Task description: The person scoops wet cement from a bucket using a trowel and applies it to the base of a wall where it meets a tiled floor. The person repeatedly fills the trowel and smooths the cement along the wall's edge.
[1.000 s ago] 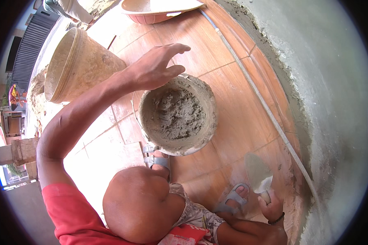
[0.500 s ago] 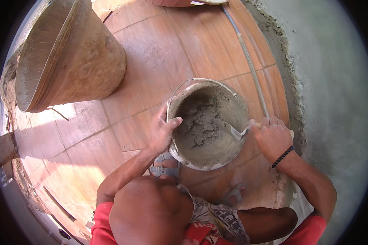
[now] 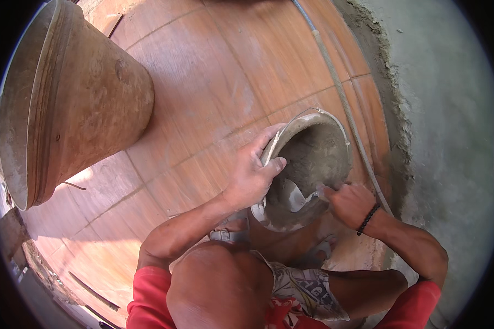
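Observation:
A small bucket (image 3: 335, 143) with a thin wire handle is tilted in front of me, its inside coated with grey mortar (image 3: 307, 159). My left hand (image 3: 256, 167) grips its left rim, thumb over the edge and fingers round the outside. In my right hand (image 3: 352, 204) is a trowel (image 3: 294, 198), held by its handle at the bucket's near right rim. The metal blade reaches down inside against the mortar. Most of the handle is hidden by my closed fingers.
A large dirty bucket (image 3: 96, 104) stands at the left on the wood-look tiled floor (image 3: 197, 71). A hose (image 3: 335, 77) runs along the right. Beyond a rough mortar edge (image 3: 392, 88) lies a smooth grey cement surface (image 3: 444, 126). A dark strip (image 3: 93, 290) lies at lower left.
The small bucket has tipped over toward the right, my left hand moving right with its rim. My right hand has come nearer, and the trowel blade sits lower inside the bucket.

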`<state>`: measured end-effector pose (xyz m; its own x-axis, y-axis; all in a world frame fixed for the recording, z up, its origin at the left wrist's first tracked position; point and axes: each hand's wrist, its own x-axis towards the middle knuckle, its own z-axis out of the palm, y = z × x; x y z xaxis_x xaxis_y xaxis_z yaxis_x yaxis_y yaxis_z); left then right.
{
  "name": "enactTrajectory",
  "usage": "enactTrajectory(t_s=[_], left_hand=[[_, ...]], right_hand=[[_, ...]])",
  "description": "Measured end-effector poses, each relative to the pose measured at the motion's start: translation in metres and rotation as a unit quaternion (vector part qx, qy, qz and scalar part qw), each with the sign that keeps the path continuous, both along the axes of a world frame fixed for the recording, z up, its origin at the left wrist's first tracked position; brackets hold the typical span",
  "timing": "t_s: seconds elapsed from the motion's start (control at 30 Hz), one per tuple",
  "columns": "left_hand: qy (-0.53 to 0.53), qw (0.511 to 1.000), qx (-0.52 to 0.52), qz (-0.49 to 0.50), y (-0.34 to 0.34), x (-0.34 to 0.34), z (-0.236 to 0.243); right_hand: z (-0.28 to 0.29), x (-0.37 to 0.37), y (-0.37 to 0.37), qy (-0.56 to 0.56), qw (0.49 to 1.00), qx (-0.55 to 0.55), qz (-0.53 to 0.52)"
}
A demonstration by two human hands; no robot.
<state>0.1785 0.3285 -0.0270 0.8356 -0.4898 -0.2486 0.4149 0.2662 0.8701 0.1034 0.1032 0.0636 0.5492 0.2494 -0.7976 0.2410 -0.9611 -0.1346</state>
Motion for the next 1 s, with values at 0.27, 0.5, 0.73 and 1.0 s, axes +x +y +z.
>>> enactTrajectory(t_s=[0.27, 0.5, 0.73, 1.0], left_hand=[[-0.008, 1.000, 0.023, -0.005, -0.008, 0.000, 0.011], [0.041, 0.999, -0.006, 0.029, -0.010, 0.006, 0.011], [0.039, 0.999, 0.029, 0.024, 0.019, 0.024, -0.012], [0.009, 0.997, 0.066, 0.025, 0.019, 0.029, -0.028]], right_hand=[[0.005, -0.031, -0.028, -0.012, 0.971, 0.168, -0.169], [-0.024, -0.082, -0.034, -0.027, 0.872, 0.311, -0.378], [-0.012, -0.128, -0.070, -0.173, 0.810, 0.270, -0.490], [-0.008, -0.186, -0.137, -0.211, 0.777, 0.109, -0.583]])
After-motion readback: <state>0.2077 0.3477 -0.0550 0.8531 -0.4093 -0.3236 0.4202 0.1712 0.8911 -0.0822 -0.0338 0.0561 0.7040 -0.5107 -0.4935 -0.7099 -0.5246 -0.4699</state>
